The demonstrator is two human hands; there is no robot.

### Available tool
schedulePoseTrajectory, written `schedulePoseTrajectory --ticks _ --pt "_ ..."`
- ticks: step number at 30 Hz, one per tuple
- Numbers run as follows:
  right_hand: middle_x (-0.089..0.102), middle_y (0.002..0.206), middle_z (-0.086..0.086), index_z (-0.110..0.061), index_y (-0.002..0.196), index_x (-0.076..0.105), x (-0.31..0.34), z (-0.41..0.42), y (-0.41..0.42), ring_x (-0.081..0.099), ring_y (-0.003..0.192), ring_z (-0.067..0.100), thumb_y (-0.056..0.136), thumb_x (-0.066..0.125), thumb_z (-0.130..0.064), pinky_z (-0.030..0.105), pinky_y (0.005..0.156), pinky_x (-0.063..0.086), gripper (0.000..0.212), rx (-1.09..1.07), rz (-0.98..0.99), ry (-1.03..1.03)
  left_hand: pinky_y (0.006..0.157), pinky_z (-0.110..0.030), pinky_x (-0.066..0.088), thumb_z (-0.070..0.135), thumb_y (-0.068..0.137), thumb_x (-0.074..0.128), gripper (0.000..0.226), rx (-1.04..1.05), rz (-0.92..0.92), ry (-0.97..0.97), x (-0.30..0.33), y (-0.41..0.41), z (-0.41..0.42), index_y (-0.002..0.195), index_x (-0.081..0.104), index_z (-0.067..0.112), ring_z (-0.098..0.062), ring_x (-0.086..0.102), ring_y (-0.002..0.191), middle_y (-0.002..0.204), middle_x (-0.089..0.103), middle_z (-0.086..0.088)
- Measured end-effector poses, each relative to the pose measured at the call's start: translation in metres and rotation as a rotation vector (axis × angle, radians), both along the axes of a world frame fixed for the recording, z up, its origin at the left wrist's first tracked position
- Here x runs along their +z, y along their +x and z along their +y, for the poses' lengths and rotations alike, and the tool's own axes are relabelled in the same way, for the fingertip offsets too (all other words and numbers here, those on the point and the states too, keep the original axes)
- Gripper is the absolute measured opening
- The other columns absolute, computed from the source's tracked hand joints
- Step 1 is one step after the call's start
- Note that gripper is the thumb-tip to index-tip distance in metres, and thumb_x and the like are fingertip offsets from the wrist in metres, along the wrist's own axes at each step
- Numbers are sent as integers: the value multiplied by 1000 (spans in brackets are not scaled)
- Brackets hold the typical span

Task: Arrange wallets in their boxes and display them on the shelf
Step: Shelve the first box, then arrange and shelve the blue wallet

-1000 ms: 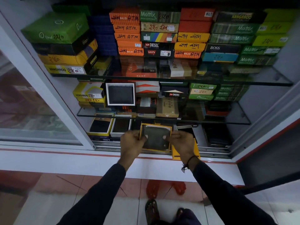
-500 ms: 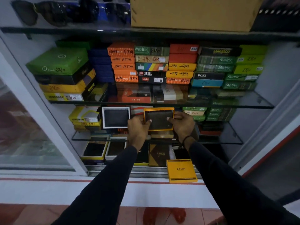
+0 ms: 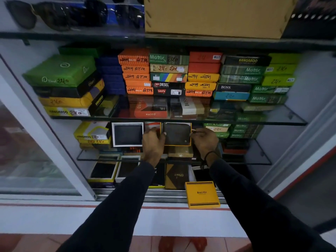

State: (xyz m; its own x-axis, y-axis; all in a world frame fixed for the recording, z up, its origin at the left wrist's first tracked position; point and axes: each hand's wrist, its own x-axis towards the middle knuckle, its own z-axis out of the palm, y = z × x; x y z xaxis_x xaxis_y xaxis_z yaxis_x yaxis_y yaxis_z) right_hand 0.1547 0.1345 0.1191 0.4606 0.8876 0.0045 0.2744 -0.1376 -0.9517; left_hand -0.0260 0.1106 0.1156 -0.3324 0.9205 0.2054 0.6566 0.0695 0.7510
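Note:
A dark wallet (image 3: pixel 176 134) lies in an open yellow-rimmed box (image 3: pixel 176 144) that stands upright on the middle glass shelf (image 3: pixel 254 159). My left hand (image 3: pixel 153 142) grips the box's left edge and my right hand (image 3: pixel 205 140) grips its right edge. Just left of it a white-framed box (image 3: pixel 127 134) shows another dark wallet, also upright. The yellow Balisi lid (image 3: pixel 201 194) lies flat on the cabinet's front sill, below my right arm.
The upper glass shelf (image 3: pixel 283 117) carries stacked wallet boxes in green, orange, yellow and black. Open boxed wallets (image 3: pixel 103 170) lie on the cabinet floor. A sliding glass door (image 3: pixel 27 151) stands at the left. Sunglasses (image 3: pixel 60 13) and a cardboard box (image 3: pixel 216 15) sit on top.
Both hands lifted the boxed wallet from the cabinet floor up to the middle shelf and set it upright beside the white-framed box. The yellow lid stayed on the sill.

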Motion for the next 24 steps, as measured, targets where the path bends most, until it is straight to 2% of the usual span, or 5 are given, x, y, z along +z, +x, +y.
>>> schedulePoseTrajectory --ticks 6,10,14,21,24 --pt "59 58 -17 -34 76 63 -51 -74 39 59 57 2 78 65 -28 10 59 43 6 -212 -163 282 72 -24 53 22 101 50 17 -288 245 382 -69 31 -81 109 63 16 -10 57 88 109 59 -1" --pt "64 59 -8 -21 76 67 -102 -116 70 65 61 17 80 63 -31 22 57 41 12 -242 -247 40 69 -30 57 21 91 55 17 -639 440 234 -120 61 -111 102 67 16 -15 62 87 102 61 -1" --pt "74 86 18 -2 85 73 -132 -134 101 71 86 35 90 55 -28 40 76 56 33 -8 -253 -453 94 -36 53 35 82 67 51 -739 544 -97 -142 96 -108 129 58 16 -24 59 118 131 59 -4" --pt "67 100 13 -10 95 67 -135 -150 116 55 87 25 93 57 -25 29 64 32 19 171 209 -709 119 -50 28 52 66 83 113 -801 720 -379 -159 143 -86 156 25 18 -34 34 149 167 25 -10" --pt "69 112 16 -13 93 67 -131 -156 119 55 93 24 81 62 -33 30 68 32 24 231 287 -746 116 -49 32 49 62 87 119 -808 770 -366 -159 153 -78 157 22 21 -33 41 144 164 33 -10"
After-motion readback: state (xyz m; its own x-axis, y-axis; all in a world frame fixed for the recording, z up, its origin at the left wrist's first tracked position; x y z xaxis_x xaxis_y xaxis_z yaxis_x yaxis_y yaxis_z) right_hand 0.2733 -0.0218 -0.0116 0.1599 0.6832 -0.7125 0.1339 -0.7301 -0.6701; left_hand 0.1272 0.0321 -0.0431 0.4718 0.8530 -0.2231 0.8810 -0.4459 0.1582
